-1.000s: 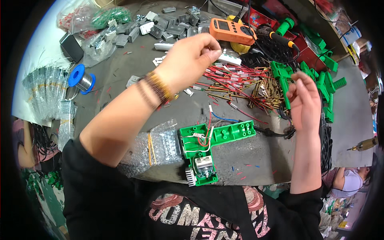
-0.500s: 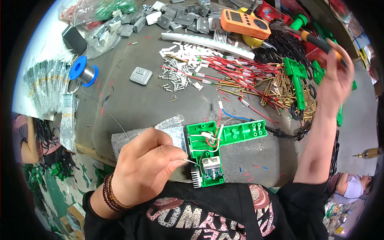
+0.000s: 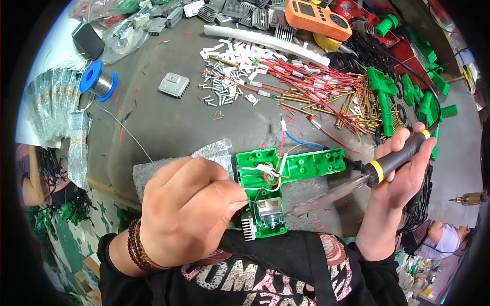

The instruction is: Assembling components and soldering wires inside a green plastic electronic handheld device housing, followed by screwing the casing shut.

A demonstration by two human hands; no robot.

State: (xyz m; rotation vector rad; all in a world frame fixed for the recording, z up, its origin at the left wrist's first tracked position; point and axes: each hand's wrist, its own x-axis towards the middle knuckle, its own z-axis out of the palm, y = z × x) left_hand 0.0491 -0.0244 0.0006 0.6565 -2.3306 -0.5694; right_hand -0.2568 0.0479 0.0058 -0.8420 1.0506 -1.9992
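Note:
A green plastic housing (image 3: 319, 163) lies open side up near my body. Inside it sit white and red wires, a white-topped metal switch-like part (image 3: 269, 206), and a finned metal heat sink (image 3: 248, 229) at its lower left edge. My left hand (image 3: 191, 206) is closed in a pinch on a thin solder wire (image 3: 133, 133), which runs from the blue spool (image 3: 97, 81); its end by the housing is hard to see. My right hand (image 3: 400, 186) grips a soldering iron (image 3: 375, 173) by its black, yellow-ringed handle. The blurred metal shaft points left, its tip beside the switch-like part; contact is unclear.
Screws (image 3: 220, 84), red-wired lamps (image 3: 306, 76) and brass rods (image 3: 360, 109) are heaped beyond the housing. A loose heat sink (image 3: 174, 85) lies farther left. An orange multimeter (image 3: 316, 19) stands at the back. A black cable (image 3: 416, 76) hangs at the right.
My right hand has brought the soldering iron down and left from the far right to the housing. The left hand stays beside the housing, shifted slightly.

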